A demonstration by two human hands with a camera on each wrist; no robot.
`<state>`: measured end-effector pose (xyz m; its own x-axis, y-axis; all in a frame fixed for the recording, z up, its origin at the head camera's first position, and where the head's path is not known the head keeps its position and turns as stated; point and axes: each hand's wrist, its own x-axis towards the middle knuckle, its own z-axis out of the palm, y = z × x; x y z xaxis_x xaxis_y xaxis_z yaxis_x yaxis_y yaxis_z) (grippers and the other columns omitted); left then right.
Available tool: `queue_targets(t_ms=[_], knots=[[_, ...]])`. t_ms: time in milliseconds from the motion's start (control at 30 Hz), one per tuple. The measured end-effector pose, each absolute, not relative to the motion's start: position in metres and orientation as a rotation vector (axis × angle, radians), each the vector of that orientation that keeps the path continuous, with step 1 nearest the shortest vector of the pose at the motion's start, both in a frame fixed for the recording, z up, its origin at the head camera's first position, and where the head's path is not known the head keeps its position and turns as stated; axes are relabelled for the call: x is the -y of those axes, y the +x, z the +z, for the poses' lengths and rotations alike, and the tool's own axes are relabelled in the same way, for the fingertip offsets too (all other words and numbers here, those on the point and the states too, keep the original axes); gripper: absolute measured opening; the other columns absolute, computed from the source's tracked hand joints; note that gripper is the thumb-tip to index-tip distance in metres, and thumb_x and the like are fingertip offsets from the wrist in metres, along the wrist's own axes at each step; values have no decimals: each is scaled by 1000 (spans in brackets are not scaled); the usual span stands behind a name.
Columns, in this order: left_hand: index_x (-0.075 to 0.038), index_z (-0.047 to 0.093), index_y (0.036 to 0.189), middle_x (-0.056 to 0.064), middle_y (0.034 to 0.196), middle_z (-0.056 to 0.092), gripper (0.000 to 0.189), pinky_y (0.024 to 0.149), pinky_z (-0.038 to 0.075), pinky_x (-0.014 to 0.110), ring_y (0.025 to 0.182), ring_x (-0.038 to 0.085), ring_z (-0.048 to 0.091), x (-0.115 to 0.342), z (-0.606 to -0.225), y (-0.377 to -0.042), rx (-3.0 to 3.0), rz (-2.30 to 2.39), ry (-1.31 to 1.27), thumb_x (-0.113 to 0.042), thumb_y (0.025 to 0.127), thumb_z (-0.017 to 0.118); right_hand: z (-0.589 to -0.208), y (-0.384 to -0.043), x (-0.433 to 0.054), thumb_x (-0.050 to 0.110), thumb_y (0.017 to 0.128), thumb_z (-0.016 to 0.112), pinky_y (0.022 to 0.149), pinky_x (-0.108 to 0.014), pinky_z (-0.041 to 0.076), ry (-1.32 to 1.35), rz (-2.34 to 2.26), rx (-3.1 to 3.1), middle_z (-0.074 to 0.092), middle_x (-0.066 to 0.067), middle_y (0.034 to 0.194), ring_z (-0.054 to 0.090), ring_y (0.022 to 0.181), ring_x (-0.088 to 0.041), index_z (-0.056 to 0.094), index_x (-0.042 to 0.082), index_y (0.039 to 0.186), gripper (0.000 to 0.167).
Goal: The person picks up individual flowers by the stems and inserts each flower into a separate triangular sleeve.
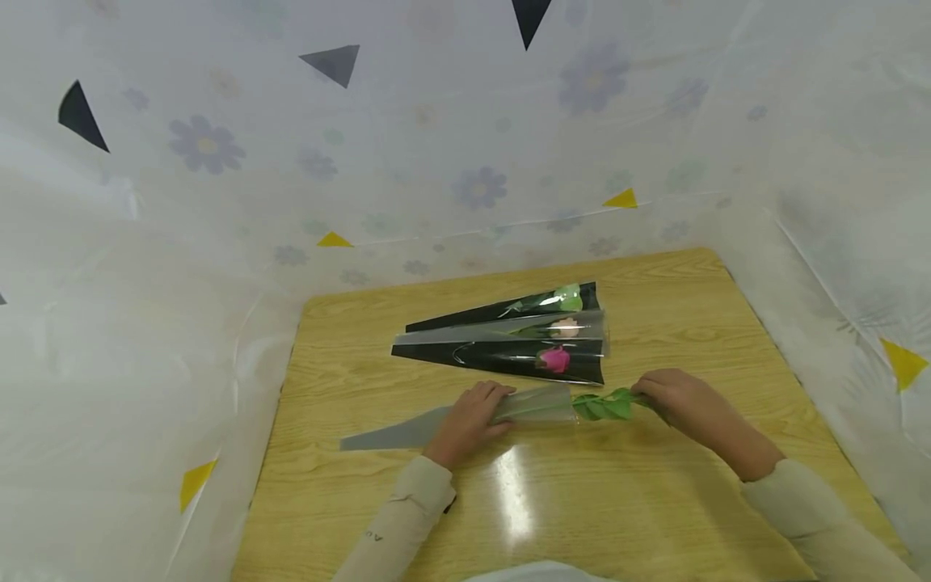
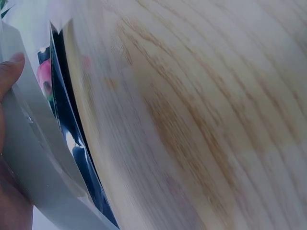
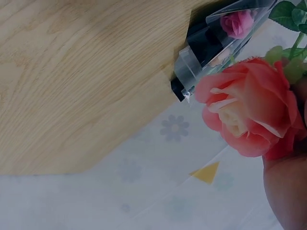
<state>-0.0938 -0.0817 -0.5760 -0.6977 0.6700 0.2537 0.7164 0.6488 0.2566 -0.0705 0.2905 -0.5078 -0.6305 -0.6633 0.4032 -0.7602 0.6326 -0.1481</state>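
My left hand [image 1: 471,416] holds a grey-backed clear flower sleeve [image 1: 407,432] near its middle. The thumb shows against the grey sleeve [image 2: 36,153] in the left wrist view. My right hand [image 1: 687,404] grips an artificial rose close below its bloom. Its coral bloom [image 3: 252,105] with a cream centre faces the right wrist camera; the hand hides it in the head view. Green leaves [image 1: 607,405] stand just outside the sleeve's wide mouth, and the stem lies inside the sleeve. Beyond both hands lie wrapped roses: magenta [image 1: 555,360], pale peach [image 1: 565,328] and pale green [image 1: 568,297].
The wooden table [image 1: 349,356] carries the wrapped roses side by side, their narrow ends to the left. A whitish flower-patterned sheet [image 1: 407,162] surrounds the table at the back and sides. Yellow triangles [image 1: 621,199] and dark triangles [image 1: 82,117] mark the sheet.
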Motion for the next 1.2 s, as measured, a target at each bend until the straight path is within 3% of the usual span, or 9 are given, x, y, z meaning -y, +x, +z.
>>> queue_targets(t_ms=[233, 433, 533, 700, 800, 900, 1000, 1133, 1200], knots=[[-15, 50, 130, -4, 115, 54, 57, 84, 43, 29, 101, 12, 50, 77, -575, -94, 2713, -510, -1163, -44, 83, 65, -509, -73, -282, 13, 79, 72, 67, -34, 51, 1159, 471, 2537, 62, 2, 88, 60, 77, -16, 66, 8, 93, 16], [-15, 50, 129, -3, 115, 55, 56, 83, 44, 31, 101, 14, 52, 74, -573, -94, 2686, -509, -1177, -41, 82, 68, -505, -73, -274, 43, 99, 25, 66, -33, 51, 1159, 478, 2546, 62, 3, 85, 60, 75, -14, 67, 10, 91, 54], [-16, 49, 129, -3, 114, 55, 55, 83, 44, 31, 101, 13, 52, 72, -573, -94, 2682, -488, -1185, -43, 84, 65, -505, -73, -271, 42, 98, 26, 66, -33, 50, 1160, 481, 2565, 61, 4, 85, 60, 75, -13, 66, 10, 91, 52], [-16, 50, 129, -4, 114, 54, 54, 81, 43, 29, 101, 11, 50, 69, -570, -92, 2666, -478, -1199, -46, 85, 61, -503, -72, -264, 19, 84, 68, 68, -33, 50, 1164, 476, 2591, 61, 5, 87, 60, 77, -12, 66, 11, 91, 10], [-15, 50, 129, -4, 114, 54, 55, 81, 43, 28, 101, 11, 50, 67, -569, -91, 2634, -500, -1215, -45, 85, 63, -503, -72, -261, 4, 70, 77, 68, -34, 50, 1167, 484, 2572, 61, 4, 87, 60, 77, -13, 66, 11, 92, 25], [-15, 50, 129, -4, 115, 53, 56, 82, 42, 28, 102, 11, 50, 65, -568, -91, 2613, -515, -1231, -43, 84, 65, -504, -72, -259, 4, 70, 77, 69, -35, 50, 1185, 499, 2536, 62, 3, 87, 60, 78, -14, 66, 9, 92, 25], [-16, 49, 130, -4, 116, 52, 56, 85, 42, 28, 104, 11, 48, 64, -566, -90, 2616, -513, -1238, -43, 84, 65, -505, -72, -256, 18, 86, 66, 70, -36, 50, 1212, 510, 2492, 62, 1, 88, 60, 78, -16, 67, 8, 92, 12], [-17, 47, 131, -5, 118, 51, 57, 88, 40, 28, 106, 11, 47, 62, -564, -89, 2634, -504, -1244, -43, 84, 65, -507, -73, -252, 36, 100, 36, 71, -38, 49, 1227, 507, 2446, 63, 1, 87, 60, 79, -16, 68, 8, 91, 44], [-17, 47, 131, -4, 118, 51, 57, 90, 40, 28, 107, 11, 47, 61, -562, -89, 2628, -496, -1251, -43, 84, 66, -508, -73, -249, 37, 100, 36, 72, -39, 49, 1223, 503, 2441, 63, 2, 86, 60, 79, -16, 68, 9, 90, 44]])
